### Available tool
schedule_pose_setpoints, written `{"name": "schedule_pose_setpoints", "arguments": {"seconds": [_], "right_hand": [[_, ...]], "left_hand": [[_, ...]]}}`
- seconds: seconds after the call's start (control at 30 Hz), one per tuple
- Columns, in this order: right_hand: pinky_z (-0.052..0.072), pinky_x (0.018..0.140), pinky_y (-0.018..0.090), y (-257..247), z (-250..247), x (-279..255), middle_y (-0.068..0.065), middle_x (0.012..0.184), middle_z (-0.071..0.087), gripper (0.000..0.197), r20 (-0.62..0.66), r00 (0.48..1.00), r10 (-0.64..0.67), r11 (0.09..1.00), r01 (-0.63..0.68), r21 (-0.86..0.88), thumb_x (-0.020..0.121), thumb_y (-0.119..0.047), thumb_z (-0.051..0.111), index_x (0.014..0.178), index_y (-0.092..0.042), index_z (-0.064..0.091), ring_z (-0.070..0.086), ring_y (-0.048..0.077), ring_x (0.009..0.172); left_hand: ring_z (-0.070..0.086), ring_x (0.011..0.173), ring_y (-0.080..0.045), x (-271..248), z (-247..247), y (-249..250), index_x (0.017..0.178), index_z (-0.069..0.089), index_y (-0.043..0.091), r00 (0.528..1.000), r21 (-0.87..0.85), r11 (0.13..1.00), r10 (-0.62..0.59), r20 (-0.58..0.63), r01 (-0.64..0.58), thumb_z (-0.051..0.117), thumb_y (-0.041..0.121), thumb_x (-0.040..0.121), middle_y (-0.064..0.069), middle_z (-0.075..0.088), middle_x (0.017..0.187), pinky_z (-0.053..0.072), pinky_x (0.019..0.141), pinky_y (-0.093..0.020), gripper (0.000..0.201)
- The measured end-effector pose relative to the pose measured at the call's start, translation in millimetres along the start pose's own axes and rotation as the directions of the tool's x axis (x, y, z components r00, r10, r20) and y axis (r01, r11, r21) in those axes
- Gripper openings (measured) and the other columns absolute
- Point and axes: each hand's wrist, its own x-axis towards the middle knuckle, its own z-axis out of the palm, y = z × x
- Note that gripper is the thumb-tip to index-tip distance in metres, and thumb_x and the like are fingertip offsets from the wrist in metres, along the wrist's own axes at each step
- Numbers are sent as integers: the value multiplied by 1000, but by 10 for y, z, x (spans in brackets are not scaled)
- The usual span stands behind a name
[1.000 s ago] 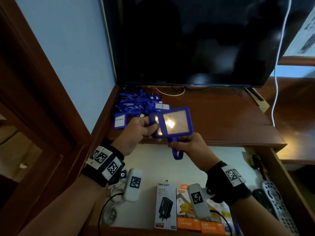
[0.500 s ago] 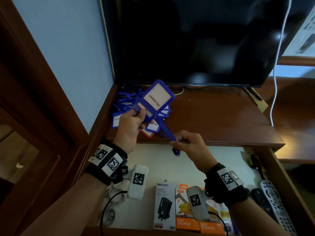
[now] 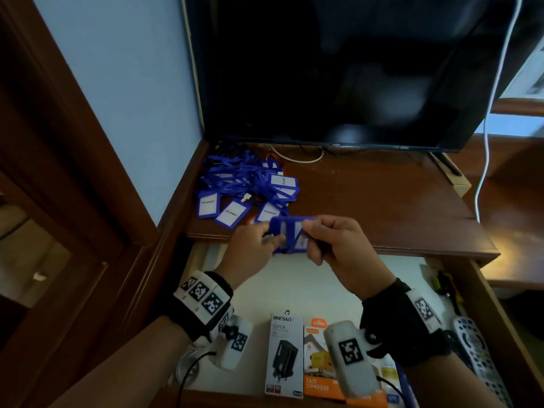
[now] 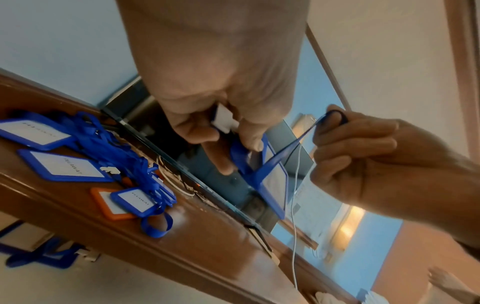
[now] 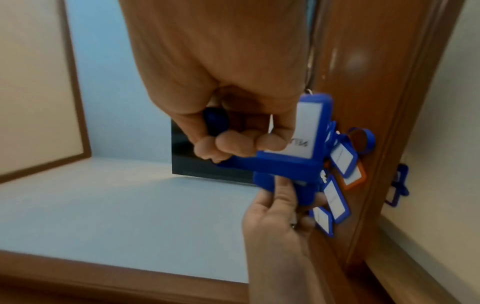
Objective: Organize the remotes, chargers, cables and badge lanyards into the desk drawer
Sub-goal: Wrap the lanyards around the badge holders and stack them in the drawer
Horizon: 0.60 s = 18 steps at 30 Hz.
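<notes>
Your left hand [image 3: 250,248] and your right hand [image 3: 338,245] are close together above the near edge of the bench [image 3: 382,207], just over the open drawer [image 3: 294,290]. Between them you hold one blue badge holder [image 3: 287,237]. The fingers [image 4: 221,152] of your left hand are curled round one end of the holder and pinch it. The fingers [image 5: 228,146] of your right hand are curled tight too. They pinch the blue strap [image 4: 293,148] of that same badge, and the strap runs from the holder across to your right hand. The strap looks pulled straight, not slack.

On the far left part of the bench lies a pile of badge lanyards [image 3: 244,187]. Most are blue with white cards, and their straps are all tangled. One orange holder [image 4: 111,203] peeks out under a blue one.

Inside the drawer, at the near edge, charger boxes [image 3: 284,354] lie side by side. A white coiled cable [image 3: 185,366] lies to their left. Remotes [image 3: 477,357] lie along the right side of the drawer.

A big dark TV screen [image 3: 338,69] stands at the far side of the bench. A white cord [image 3: 491,113] hangs down on the right.
</notes>
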Motion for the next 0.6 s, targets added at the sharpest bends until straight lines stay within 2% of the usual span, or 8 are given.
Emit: {"name": "schedule_pose_setpoints", "arguments": {"seconds": [0.13,0.23,0.3,0.37,0.4,0.47,0.53,0.6], "right_hand": [[32,46,27,18,-30,31,5,46,40,37,-121,978,171,981,-158,112,92,-21,59,58,-12,47,35,18,44],[36,51,27,48,-97,47,4,46,43,41,-179,963,203,975,-182,125,90,-17,63,52,-12,47,41,16,47],[35,57,28,50,-148,46,5,51,46,35,-206,963,171,984,-155,93,87,-15,66,55,-7,54,41,16,54],[37,61,27,43,-190,42,9,61,60,25,-190,969,160,986,-148,74,88,-16,65,68,0,63,48,15,59],[38,63,27,43,-205,41,10,70,67,25,-175,971,162,986,-154,59,89,-18,63,73,1,65,53,14,63],[39,66,28,55,-225,45,13,86,73,27,-155,975,161,987,-159,25,91,-22,60,76,0,67,56,14,67],[40,67,29,69,-233,47,14,91,73,28,-154,978,143,988,-150,-32,93,-23,58,80,-1,69,55,15,69],[42,67,28,81,-250,48,13,91,73,26,-163,980,116,979,-140,-146,95,-22,56,87,-2,71,55,17,71]], "left_hand": [[63,82,-10,-97,43,-12,108,67,18,981,78,996,21,194,-37,62,25,91,2,68,93,53,76,-29,19],[65,80,-12,-114,37,-89,100,69,17,956,59,996,53,289,-73,66,24,87,1,70,92,56,75,-38,15],[64,76,-6,-141,28,-105,91,65,25,926,29,994,91,366,-109,66,23,88,6,68,88,56,69,-32,3],[64,79,-2,-161,20,-75,88,57,33,903,-4,993,112,415,-121,65,22,90,10,66,92,54,65,-22,13],[65,83,-4,-160,10,-47,91,57,32,900,-10,994,103,423,-109,64,21,90,8,66,97,54,65,-20,14],[66,84,-9,-153,-14,4,93,60,25,896,-12,995,96,433,-101,64,17,90,6,66,98,55,66,-22,10],[66,80,-10,-133,-41,37,93,66,20,887,14,992,105,450,-125,64,15,90,6,67,90,51,66,-22,6],[64,83,-6,-115,-89,67,96,70,20,873,43,989,102,477,-139,66,16,89,9,67,89,47,68,-18,9]]}}
